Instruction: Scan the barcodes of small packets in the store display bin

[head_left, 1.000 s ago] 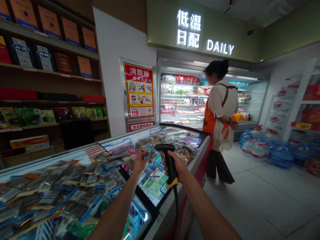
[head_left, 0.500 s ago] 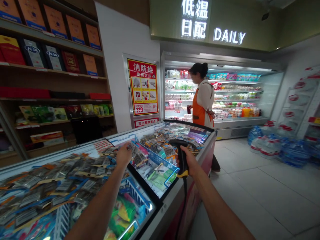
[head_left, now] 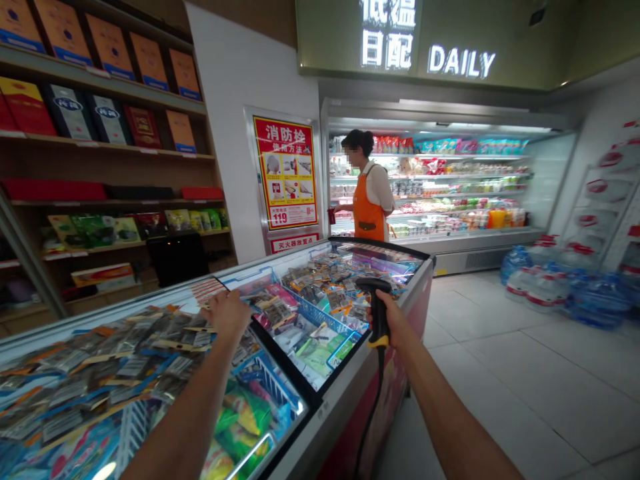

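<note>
- The right hand holds a black and yellow scanner, its fingers clamped around the grip, with the head of the scanner uppermost.
- A black cord hangs from the bottom of the scanner, along the outer side of the freezer.
- In view, the scanner stands over the freezer's right-hand rim, near its far end.
- The left hand is over the freezer's top, back upward, at the right edge of a broad spread of small packets. Its fingers are bent; I cannot tell whether they are closed on a packet, as the hand hides what is under it.
- A red-and-white striped patch shows just behind the left hand.
- These packets overlap one another, their strips of orange, blue and tan showing.
- Past the dark divider, a second spread of packets lies toward the far end.
- Through the glass, near the left forearm, are a blue basket and green and yellow bags.
- Beyond the freezer, a person in an orange apron stands before a lit fridge.
- Large water bottles stand on the floor at the right.
</note>
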`<state>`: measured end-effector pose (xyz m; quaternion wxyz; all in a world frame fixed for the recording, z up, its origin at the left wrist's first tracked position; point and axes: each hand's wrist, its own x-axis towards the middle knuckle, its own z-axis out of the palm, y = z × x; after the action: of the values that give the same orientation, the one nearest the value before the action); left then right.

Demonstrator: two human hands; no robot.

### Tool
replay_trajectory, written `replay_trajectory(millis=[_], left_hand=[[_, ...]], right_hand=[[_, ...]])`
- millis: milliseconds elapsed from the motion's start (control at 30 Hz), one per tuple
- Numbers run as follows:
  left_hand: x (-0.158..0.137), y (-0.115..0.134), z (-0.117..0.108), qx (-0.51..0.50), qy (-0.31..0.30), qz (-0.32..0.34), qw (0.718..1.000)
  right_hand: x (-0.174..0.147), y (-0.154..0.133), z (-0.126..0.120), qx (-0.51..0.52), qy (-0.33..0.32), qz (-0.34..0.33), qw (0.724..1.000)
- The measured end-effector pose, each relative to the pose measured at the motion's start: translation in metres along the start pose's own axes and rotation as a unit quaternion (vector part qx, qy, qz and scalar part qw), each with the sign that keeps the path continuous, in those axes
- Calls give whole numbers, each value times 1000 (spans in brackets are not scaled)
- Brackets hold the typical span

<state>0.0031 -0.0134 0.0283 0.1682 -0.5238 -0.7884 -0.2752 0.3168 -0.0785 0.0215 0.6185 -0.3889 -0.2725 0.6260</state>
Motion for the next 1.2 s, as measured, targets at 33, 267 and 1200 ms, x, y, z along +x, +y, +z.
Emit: replay_trajectory(millis=[33, 267, 1200], left_hand=[[-5, 15, 3, -10, -3, 22, 1000], [-58, 127, 38, -131, -207, 91, 965], [-71, 175, 97, -201, -262, 116, 937]], right_hand=[[1, 0, -2, -2, 6, 0, 1000], [7, 6, -14, -27, 35, -1, 999], [1, 5, -16, -32, 56, 24, 998]])
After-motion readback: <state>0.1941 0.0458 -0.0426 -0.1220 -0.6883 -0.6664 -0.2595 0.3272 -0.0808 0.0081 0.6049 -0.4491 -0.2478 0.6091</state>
